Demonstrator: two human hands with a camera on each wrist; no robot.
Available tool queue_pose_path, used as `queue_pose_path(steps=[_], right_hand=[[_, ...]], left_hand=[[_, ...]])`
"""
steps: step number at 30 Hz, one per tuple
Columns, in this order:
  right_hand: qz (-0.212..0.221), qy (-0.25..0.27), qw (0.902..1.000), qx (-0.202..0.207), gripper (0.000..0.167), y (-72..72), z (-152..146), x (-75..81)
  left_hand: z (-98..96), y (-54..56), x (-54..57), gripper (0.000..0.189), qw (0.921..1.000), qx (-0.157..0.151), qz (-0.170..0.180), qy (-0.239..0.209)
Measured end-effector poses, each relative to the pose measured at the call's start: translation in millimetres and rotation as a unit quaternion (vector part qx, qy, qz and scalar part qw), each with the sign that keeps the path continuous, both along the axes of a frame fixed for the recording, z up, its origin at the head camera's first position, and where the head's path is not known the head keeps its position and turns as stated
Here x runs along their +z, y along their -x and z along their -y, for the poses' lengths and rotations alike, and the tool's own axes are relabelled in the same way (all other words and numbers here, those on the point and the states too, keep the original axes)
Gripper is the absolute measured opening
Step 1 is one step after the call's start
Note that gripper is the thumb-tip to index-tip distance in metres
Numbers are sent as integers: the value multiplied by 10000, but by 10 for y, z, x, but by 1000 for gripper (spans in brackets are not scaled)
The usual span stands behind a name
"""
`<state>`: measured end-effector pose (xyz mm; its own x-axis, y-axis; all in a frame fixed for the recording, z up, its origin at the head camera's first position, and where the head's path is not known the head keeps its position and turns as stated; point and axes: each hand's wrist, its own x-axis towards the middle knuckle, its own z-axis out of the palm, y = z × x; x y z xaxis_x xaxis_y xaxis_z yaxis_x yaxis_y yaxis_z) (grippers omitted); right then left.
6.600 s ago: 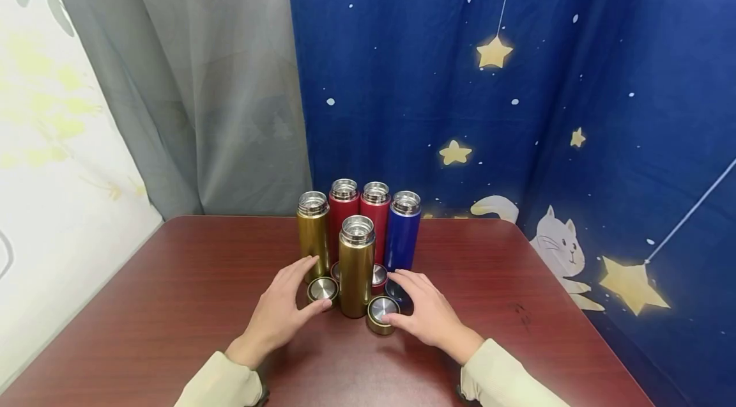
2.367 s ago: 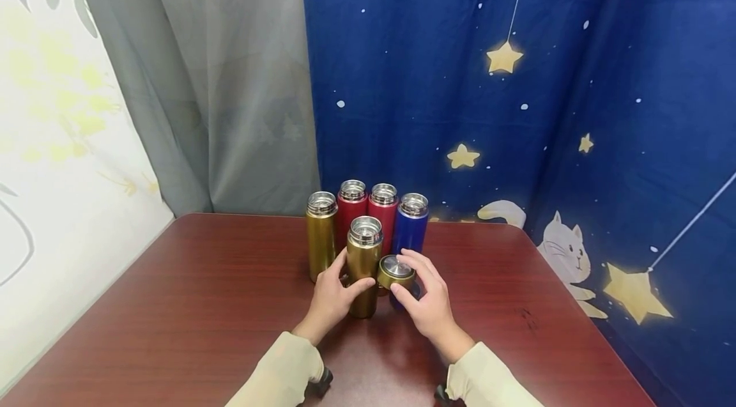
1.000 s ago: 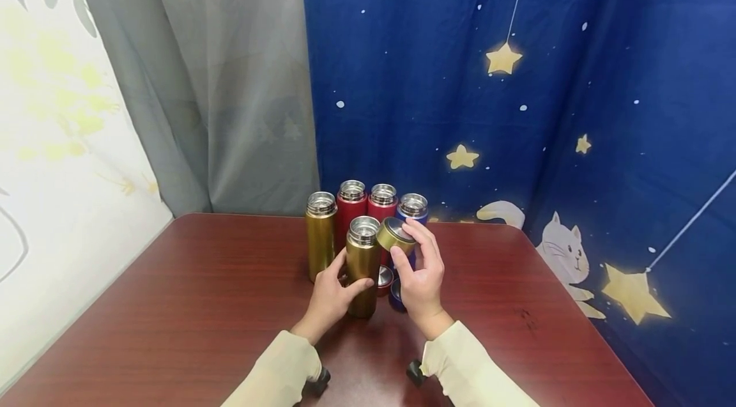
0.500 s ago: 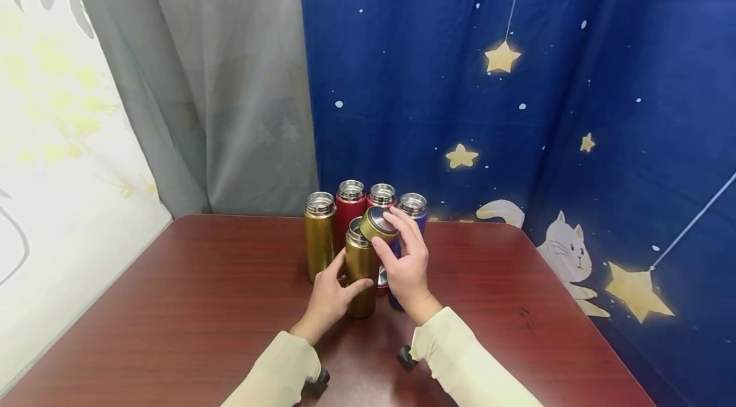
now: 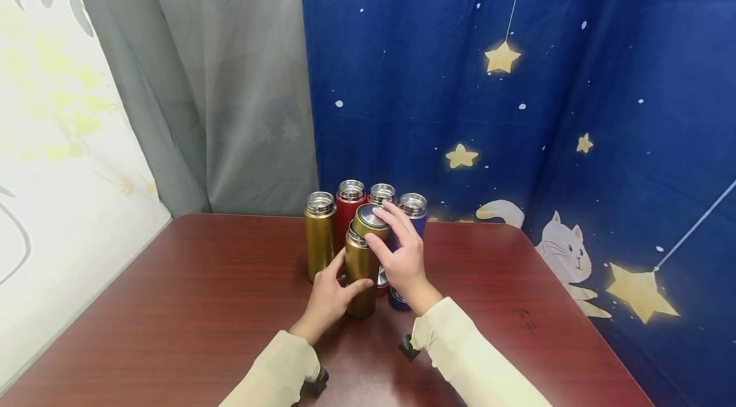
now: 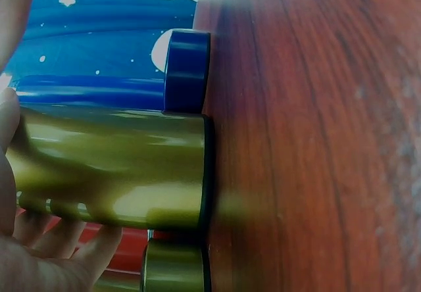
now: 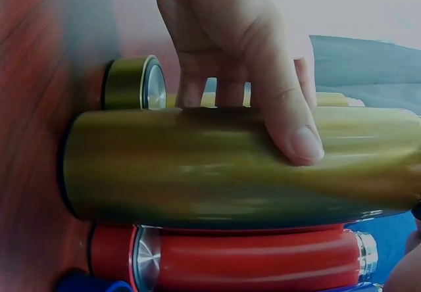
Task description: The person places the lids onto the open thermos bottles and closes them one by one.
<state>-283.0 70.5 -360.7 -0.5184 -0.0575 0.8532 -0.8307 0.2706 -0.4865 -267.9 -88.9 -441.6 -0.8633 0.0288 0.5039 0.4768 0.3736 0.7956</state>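
In the head view, my left hand [image 5: 328, 297] grips the lower body of a gold thermos flask [image 5: 360, 266] standing upright on the table. My right hand [image 5: 405, 260] holds a gold lid [image 5: 365, 225] with a steel top between thumb and fingers. The lid sits tilted at the flask's mouth, covering the right part of its steel neck. In the right wrist view, the left thumb lies across the gold flask [image 7: 177, 167]. A second gold lid [image 7: 125, 85] stands on the table beside it.
Behind stand another gold flask [image 5: 320, 244], two red flasks [image 5: 349, 207] and a blue flask [image 5: 418, 225], all lidless. A red lid [image 5: 383, 279] and a blue lid [image 5: 398, 300] lie on the table [image 5: 218, 305] to the right of the held flask. Curtains hang behind.
Both hands were apart from the flask at first. My left hand took hold of it; my right hand picked up the gold lid, raised it and brought it left onto the mouth, tilting it.
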Motion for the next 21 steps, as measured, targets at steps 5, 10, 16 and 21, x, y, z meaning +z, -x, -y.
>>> queue_pose_path(steps=[5, 10, 16, 21], right_hand=[[49, -385, 9991, 182, 43, 34, 16, 20], [189, -698, 9964, 441, 41, -94, 6, 180], [761, -1085, 9852, 1083, 38, -145, -91, 342], [1077, -1434, 9740, 1385, 40, 76, -194, 232]], left_hand=[[8, 0, -4, 77, 10000, -19, 13, 15], [11, -1, 3, 78, 9999, -70, 60, 47], [23, 3, 12, 77, 9999, -120, -5, -28], [29, 6, 9, 78, 9998, -165, 41, -53]])
